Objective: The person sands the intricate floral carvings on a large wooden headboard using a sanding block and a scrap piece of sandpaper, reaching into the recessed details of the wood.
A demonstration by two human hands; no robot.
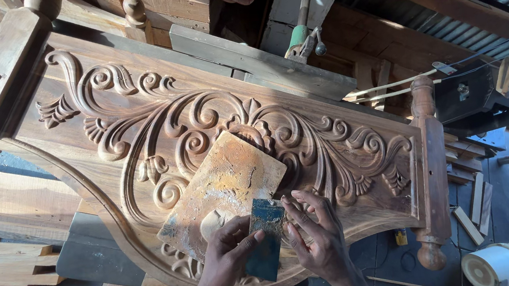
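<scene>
Left hand (226, 255) and right hand (313, 235) meet at the lower edge of the carved panel (137, 121), near its middle. Between them is a small blue scraper (265, 241), a thin flat rectangle, paint worn and scuffed. Left thumb and fingers are closed around its left edge; right fingers are curled, tips pinching its top right corner. Both hands have hold of it, neither is spread open.

Under the scraper's top end lies a flat board (221, 188), yellow-brown, stained and crusted, dark blue at one low corner. It rests tilted on the carving, its upper corner touching the central scrolls. The left hand also looks to be propping its lower end, hard to tell for sure.

Handling guess: scraper is light, stiff, thin, probably sharp along its edges, so hold it by the long sides, as now. Board looks light and rigid, crusty surface gives grip, best taken at an edge. Panel looks heavy solid wood, raised scrolls and leaves could chip, not a one-hand lift; turned post (431, 167) at its right end is the sturdier hold.

Loose planks (5, 254) lie below the panel's left end, a white bucket (498, 265) stands at far lower right.
</scene>
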